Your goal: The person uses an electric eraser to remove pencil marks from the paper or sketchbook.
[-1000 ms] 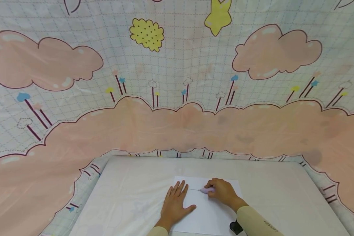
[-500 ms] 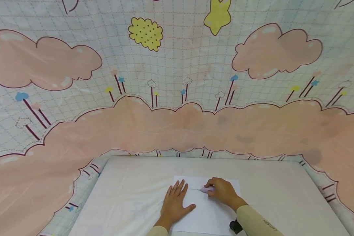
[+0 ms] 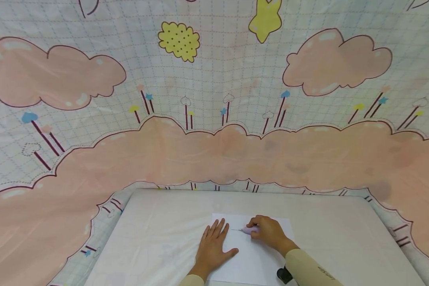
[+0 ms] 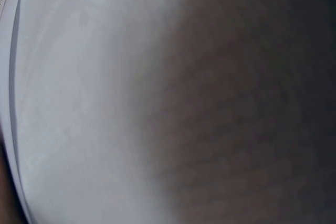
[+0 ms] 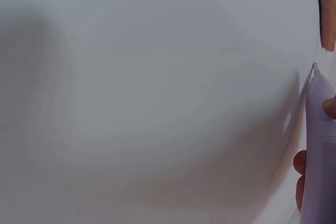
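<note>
A white sheet of paper [image 3: 250,264] lies on the white-covered table. My left hand [image 3: 212,246] rests flat on its left side, fingers spread and straight. In my right hand [image 3: 269,232] I grip a thick lavender pen-like tool [image 3: 250,230], its thin metal tip pointing left at the sheet. A fine dark line [image 3: 234,229] runs from that tip toward my left fingers. The right wrist view shows the tool's smooth body [image 5: 320,150] with fingertips curled around it. The left wrist view is mostly blurred white surface and shadow.
The white tabletop [image 3: 343,230] extends on both sides of the sheet. Behind it hangs a patterned cloth [image 3: 214,155] with pink clouds and stars. A small black device [image 3: 284,275] sits at the right wrist, low over the paper.
My right hand and the lavender tool have shifted very slightly left along the fine line. The left hand stays where it was on the paper.
</note>
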The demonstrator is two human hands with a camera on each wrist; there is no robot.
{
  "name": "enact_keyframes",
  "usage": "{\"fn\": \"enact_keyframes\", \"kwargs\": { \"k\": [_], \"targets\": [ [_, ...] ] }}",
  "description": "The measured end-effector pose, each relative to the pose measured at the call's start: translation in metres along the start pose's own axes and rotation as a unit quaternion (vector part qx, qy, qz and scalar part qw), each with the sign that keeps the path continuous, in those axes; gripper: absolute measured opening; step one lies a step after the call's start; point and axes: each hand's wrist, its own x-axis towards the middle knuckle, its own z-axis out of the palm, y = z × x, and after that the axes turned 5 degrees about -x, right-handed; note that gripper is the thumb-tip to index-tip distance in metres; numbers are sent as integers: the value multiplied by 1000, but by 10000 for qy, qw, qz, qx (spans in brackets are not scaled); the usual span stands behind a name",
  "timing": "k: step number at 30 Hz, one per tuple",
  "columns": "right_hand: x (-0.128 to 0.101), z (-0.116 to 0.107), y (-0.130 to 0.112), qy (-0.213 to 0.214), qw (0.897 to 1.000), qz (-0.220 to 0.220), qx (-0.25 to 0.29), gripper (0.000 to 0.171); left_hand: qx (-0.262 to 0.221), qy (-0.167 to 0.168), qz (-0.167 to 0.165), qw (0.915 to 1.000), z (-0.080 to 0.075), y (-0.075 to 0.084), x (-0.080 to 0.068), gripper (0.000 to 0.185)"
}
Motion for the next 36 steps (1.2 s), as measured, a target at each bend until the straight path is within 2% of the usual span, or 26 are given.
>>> {"fn": "enact_keyframes", "kwargs": {
  "k": [3,13,21,36],
  "targets": [
    [1,0,-2,-15,10000,-5,-16,19,-55,-82,-38,9999,-3,2,0,91],
    [0,-2,2,47,9999,65,-72,20,-1,150,57,9999,-4,2,-1,90],
    [3,3,0,18,10000,-50,2,19,-51,79,-9,10000,-3,3,0,89],
    [-1,2,0,62,9999,21,-149,19,-79,-14,-27,10000,-2,3,0,90]
  ]
}}
